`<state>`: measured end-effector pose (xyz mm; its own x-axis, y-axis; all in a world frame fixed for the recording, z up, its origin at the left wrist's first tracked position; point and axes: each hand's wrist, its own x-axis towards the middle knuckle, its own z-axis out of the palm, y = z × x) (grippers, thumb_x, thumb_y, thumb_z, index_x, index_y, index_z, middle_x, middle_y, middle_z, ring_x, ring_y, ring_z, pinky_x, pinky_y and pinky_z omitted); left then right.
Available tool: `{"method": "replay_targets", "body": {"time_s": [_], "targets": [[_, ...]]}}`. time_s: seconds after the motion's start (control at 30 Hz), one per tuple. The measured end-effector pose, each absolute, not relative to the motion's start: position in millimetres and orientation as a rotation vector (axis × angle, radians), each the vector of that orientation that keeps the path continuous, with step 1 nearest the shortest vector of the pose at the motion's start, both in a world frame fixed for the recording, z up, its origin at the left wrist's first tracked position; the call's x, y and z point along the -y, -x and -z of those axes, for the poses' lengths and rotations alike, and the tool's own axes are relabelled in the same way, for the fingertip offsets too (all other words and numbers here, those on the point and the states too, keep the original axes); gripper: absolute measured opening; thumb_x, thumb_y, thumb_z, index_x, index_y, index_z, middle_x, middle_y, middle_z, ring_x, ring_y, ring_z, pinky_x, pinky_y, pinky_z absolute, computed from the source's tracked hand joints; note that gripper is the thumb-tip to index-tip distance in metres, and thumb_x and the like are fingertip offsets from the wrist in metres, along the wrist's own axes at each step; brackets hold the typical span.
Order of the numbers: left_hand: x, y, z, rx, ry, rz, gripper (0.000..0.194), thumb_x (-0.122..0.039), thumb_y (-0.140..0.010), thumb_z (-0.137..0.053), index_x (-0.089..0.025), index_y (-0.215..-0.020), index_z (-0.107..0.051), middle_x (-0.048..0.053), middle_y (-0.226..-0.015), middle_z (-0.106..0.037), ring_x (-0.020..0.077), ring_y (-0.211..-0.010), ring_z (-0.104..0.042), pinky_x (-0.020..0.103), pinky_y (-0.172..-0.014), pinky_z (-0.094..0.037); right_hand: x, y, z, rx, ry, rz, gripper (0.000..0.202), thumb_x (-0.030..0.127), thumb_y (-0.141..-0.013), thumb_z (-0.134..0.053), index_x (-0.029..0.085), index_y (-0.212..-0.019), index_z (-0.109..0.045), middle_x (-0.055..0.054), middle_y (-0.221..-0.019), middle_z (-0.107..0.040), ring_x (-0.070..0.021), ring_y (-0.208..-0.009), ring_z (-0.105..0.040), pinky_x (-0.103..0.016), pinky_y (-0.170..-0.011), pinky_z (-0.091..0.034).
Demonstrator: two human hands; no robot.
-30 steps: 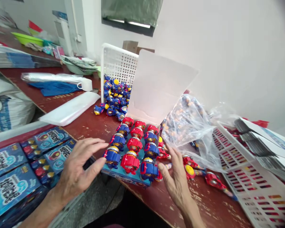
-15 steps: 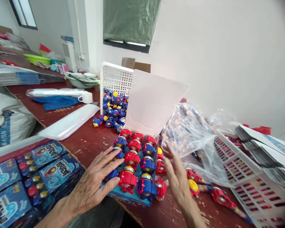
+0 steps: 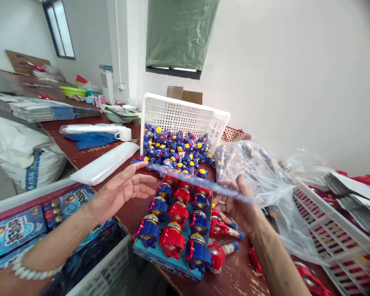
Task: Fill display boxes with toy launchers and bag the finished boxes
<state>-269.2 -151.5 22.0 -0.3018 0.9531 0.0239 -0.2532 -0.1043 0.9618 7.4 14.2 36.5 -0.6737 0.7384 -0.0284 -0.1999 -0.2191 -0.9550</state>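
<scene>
A display box (image 3: pixel 165 263) holds rows of red and blue toys in its blue tray. Its lid (image 3: pixel 200 183) hangs over the back rows, seen nearly edge-on and blurred. My left hand (image 3: pixel 123 191) is at the lid's left end, fingers spread and holding nothing. At the lid's right part is my right hand (image 3: pixel 237 201), its fingers apart and curved beneath the edge; no firm grip shows. Loose red toys (image 3: pixel 217 257) lie on the table just right of the box.
Behind the box, a tipped white basket (image 3: pixel 185 115) spills blue toys. Clear bags (image 3: pixel 249 164) and a slatted basket (image 3: pixel 336 234) stand right. Packed boxes (image 3: pixel 15 230) fill a crate at left. A white mug (image 3: pixel 124 134) and plastic sleeves (image 3: pixel 106 162) lie further back.
The lid has swung down from upright toward the toys, uncovering the tipped basket behind. Both hands have risen to the lid's ends. The view has shifted left.
</scene>
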Motion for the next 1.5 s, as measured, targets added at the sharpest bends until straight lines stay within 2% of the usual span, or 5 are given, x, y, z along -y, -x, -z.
{"method": "replay_targets", "body": {"time_s": [0.23,0.57,0.9,1.23,1.5], "targets": [[142,252,-37,-1.093,-0.891,-1.517,0.071,-0.021,-0.066,-0.078,-0.018,-0.13,-0.048,0.013,-0.121,-0.064,0.0284,-0.109,-0.063,0.034,-0.086,-0.055,8,-26,-30,1.784,0.678,-1.901,0.077,0.049,-0.062,-0.084,0.022,-0.128,-0.053,-0.009,-0.127,-0.059,-0.0246,-0.108,-0.06,-0.036,-0.094,-0.049],[126,271,-29,-1.309,-1.478,-1.454,0.055,-0.021,-0.071,-0.073,-0.019,-0.123,-0.056,0.009,-0.116,-0.069,0.0246,-0.101,-0.068,0.039,-0.086,-0.058,4,-14,-41,1.886,0.734,-1.611,0.056,0.034,-0.07,-0.08,0.017,-0.119,-0.058,-0.001,-0.079,-0.068,-0.0128,-0.061,-0.061,-0.022,-0.052,-0.05],[138,274,6,-1.81,-1.9,-1.38,0.046,-0.026,-0.082,-0.065,-0.026,-0.127,-0.058,0.003,-0.124,-0.066,0.0211,-0.105,-0.066,0.036,-0.088,-0.058,8,-18,3,2.065,0.711,-1.268,0.053,0.04,-0.078,-0.073,0.022,-0.125,-0.057,-0.005,-0.104,-0.067,-0.0194,-0.082,-0.065,-0.035,-0.072,-0.057],[137,280,23,-2.156,-2.352,-1.24,0.037,-0.033,-0.088,-0.061,-0.027,-0.124,-0.059,0.002,-0.12,-0.068,0.0199,-0.105,-0.065,0.035,-0.094,-0.051,25,-15,16,2.087,0.822,-0.861,0.047,0.044,-0.08,-0.07,0.027,-0.123,-0.064,-0.002,-0.075,-0.065,-0.0207,-0.062,-0.06,-0.038,-0.057,-0.057],[155,298,38,-2.126,-2.436,-0.799,0.047,-0.009,-0.088,-0.04,-0.034,-0.118,-0.064,0.004,-0.096,-0.061,0.0167,-0.086,-0.057,0.031,-0.078,-0.047,45,-36,66,2.276,0.774,-0.532,0.039,0.039,-0.097,-0.043,0.031,-0.133,-0.055,-0.008,-0.097,-0.052,-0.0208,-0.087,-0.057,-0.036,-0.075,-0.055]]}}
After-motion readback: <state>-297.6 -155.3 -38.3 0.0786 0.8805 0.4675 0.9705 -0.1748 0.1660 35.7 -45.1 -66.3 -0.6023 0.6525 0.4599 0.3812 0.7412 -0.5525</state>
